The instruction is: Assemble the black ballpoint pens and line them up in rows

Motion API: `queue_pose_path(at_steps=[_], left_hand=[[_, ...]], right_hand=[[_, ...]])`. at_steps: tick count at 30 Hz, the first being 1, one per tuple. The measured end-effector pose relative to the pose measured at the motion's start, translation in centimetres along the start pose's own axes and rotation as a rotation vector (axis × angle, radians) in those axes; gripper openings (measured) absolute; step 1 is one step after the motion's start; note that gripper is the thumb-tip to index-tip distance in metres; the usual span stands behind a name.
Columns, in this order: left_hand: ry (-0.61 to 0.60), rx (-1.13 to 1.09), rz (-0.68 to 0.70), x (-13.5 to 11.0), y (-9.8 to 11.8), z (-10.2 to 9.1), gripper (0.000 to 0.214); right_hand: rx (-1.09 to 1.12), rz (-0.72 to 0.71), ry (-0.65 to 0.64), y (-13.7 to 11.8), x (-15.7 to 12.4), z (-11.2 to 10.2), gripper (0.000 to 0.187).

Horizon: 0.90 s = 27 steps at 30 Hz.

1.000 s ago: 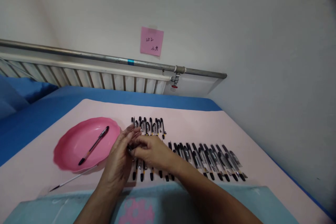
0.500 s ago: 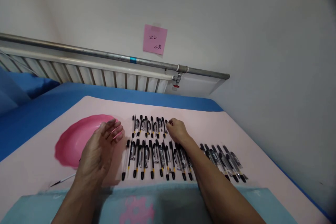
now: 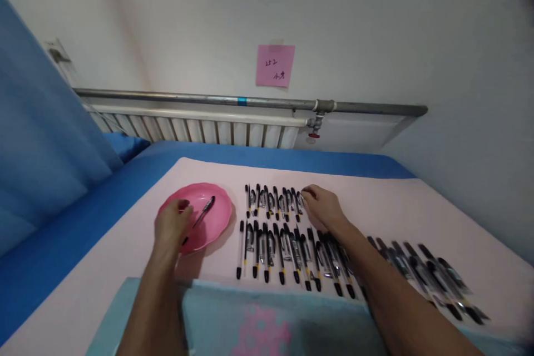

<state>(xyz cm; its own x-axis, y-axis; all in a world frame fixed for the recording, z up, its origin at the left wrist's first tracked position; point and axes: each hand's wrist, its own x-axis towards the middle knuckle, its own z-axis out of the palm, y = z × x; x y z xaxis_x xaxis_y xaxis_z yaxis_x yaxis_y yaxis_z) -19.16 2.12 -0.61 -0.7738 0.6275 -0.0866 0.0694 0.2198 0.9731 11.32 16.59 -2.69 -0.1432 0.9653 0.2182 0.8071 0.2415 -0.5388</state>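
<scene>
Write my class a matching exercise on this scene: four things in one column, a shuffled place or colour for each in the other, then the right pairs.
Column one
1. Right hand
2. Left hand
3. Sticky note
4. Valve handle

Column two
A. Red
B. At the right end of the far row of pen parts
C. On the wall, above the metal pipe
D. Over the pink bowl

Pairs: 1-B, 2-D, 3-C, 4-A

Left hand [image 3: 171,225], right hand [image 3: 324,207], forearms [image 3: 386,283] (all bare)

One bowl [image 3: 219,217] — one pen [image 3: 204,211] showing inside; two hands [image 3: 172,223]; one note [image 3: 275,67]
</scene>
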Motion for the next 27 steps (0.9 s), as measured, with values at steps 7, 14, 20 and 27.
queue_pose_path(at_steps=[7,14,20,27], left_hand=[[-0.173,0.972,0.178,0.5,-1.3,2.0,0.018],[-0.338,-0.142,0.054,-2.2,0.7,2.4,0.021],[-0.729,-0.621,-0.122,-6.6,1.7,4.8,0.025],[-0.482,-0.789,-0.11,-5.2,1.9,4.5,0.03]], right_hand=[[-0.029,-0.193,-0.019,-1.7,-0.4,-0.4,0.02],[0.33,-0.321,-0.207,-7.6,-4.0,-1.9,0.019],[0.671,-0.263,-0.653,-11.1,-7.5,-1.3,0.016],[0.651,-0.072,-0.857,-10.5,-7.7,-0.8,0.017]])
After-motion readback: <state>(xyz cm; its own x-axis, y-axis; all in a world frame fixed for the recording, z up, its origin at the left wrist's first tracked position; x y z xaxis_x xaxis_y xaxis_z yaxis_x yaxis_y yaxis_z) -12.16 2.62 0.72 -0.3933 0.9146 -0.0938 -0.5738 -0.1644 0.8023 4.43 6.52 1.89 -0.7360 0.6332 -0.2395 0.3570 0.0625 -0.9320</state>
